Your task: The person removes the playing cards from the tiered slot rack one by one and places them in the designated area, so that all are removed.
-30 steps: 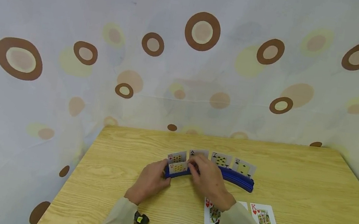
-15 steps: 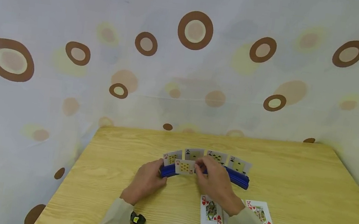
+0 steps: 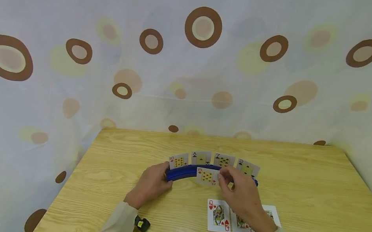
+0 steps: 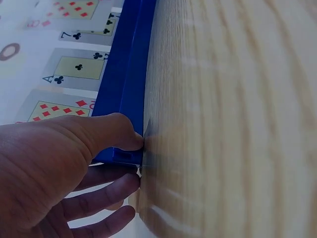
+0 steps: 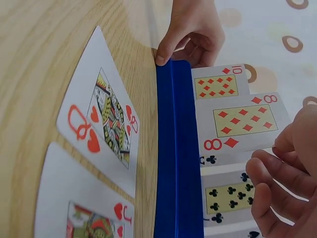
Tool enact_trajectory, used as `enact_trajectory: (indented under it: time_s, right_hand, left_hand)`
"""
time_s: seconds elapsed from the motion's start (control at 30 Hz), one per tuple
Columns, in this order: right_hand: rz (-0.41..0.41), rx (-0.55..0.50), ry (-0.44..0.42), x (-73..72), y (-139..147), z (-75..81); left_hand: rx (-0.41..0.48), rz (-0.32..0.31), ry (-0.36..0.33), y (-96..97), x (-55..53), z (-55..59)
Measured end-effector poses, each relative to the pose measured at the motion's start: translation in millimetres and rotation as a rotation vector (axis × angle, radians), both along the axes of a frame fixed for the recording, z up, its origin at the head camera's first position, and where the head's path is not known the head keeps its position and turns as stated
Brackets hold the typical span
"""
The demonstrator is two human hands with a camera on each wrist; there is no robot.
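Observation:
A curved blue card holder [image 3: 181,173] stands on the table, its left end gripped by my left hand [image 3: 150,182], thumb in front and fingers behind. Upright in it are a ten of diamonds [image 3: 178,161], an ace of clubs [image 3: 201,158], a seven of clubs [image 3: 224,160] and a two [image 3: 247,168] at the right. My right hand [image 3: 244,195] pinches an eight of diamonds [image 5: 245,121] by its right edge. In the head view this card overlaps the holder's middle; in the right wrist view it partly covers the ten and hides most of the ace.
Face up in front of the holder lie a queen of hearts [image 3: 218,215], a jack of hearts [image 3: 241,224] and a king [image 3: 271,214], the last two partly hidden by my right arm. Behind the wooden table [image 3: 124,147] hangs a spotted curtain [image 3: 164,69].
My right hand has carried the eight of diamonds from in front of the ten rightward along the holder to its middle. My left hand keeps its grip on the holder's end.

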State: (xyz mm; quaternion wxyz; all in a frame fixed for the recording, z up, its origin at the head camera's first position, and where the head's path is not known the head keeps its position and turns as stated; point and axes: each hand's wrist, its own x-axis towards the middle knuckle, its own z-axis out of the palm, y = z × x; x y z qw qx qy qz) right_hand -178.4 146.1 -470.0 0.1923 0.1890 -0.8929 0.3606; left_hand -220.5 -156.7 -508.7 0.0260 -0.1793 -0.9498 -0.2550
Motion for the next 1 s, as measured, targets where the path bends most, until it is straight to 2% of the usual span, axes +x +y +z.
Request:
enact_trajectory:
  time_s: [0.17,0.33,0.57,1.0]
  right_hand:
    - [-0.022,-0.013,0.037,9.6,14,-2.6]
    - [-0.034,-0.008,0.089,16.4,29,-7.1]
    - [-0.055,-0.007,0.069,21.5,48,-12.0]
    - [-0.136,-0.048,0.061,28.9,78,-9.0]
  left_hand:
    - [0.011,-0.006,-0.008,-0.1,1.1,1.2]
    - [-0.005,-0.005,0.014,0.1,0.8,1.1]
    - [0.006,-0.001,0.006,1.2,0.7,0.4]
    - [0.023,-0.003,-0.002,0.0,1.1,3.1]
